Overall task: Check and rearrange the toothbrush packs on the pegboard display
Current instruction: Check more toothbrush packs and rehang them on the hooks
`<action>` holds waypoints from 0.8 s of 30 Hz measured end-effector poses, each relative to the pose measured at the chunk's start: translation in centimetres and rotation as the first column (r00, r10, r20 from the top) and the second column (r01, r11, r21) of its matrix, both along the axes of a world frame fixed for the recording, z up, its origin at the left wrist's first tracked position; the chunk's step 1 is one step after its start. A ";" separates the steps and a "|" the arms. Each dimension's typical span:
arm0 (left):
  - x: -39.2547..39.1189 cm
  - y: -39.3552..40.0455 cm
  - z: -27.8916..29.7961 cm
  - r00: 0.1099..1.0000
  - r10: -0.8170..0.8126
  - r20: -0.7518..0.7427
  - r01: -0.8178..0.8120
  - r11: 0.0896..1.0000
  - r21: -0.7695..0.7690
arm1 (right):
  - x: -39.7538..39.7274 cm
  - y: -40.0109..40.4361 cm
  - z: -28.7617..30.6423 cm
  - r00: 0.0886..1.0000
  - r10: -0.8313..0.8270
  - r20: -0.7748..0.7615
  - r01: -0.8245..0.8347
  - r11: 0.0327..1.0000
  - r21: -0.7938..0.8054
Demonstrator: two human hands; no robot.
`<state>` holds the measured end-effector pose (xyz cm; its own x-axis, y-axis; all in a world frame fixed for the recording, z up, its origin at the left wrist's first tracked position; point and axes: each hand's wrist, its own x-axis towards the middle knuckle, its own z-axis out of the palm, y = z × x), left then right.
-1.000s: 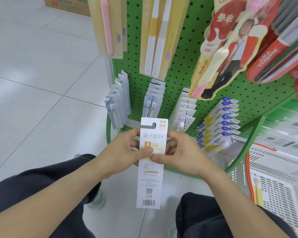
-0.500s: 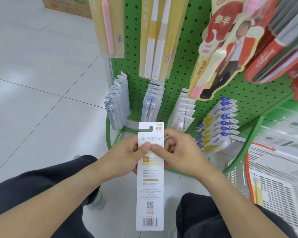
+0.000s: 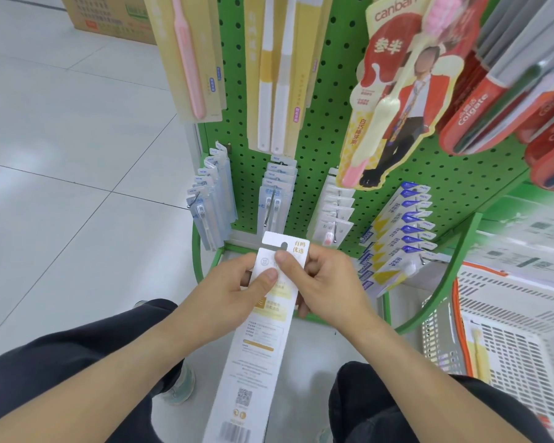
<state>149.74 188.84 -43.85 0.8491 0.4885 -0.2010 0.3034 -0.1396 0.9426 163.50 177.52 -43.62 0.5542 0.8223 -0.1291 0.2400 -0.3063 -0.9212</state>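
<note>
A long white toothbrush pack with yellow print shows its back side, hang hole at the top, barcode at the bottom. My left hand pinches its upper left edge with the thumb on the card. My right hand grips the upper right edge, thumb just under the hang hole. The pack is held in front of the green pegboard, just below its lowest row of hooks. That row carries clear packs, grey-blue packs, white packs and blue-yellow packs.
Higher hooks hold a pink brush pack, yellow-white packs, a figure-shaped card and red packs. A white basket stands at the right. A cardboard box sits on the tiled floor far left. My knees are below.
The pack has slid lower and closer to me, tilting slightly to the right. Both thumbs have moved up the card toward the hang hole.
</note>
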 end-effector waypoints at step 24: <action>0.7 0.0 -3.1 0.983 -0.142 -0.118 0.180 0.614 0.768 | 0.4 0.1 0.6 0.948 0.019 -0.319 0.035 0.986 0.164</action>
<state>150.43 188.88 -46.93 0.9301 0.3358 0.1489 0.2387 -0.8605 0.4501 163.91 177.66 -43.01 0.5129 0.8429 -0.1627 -0.0758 -0.1443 -0.9866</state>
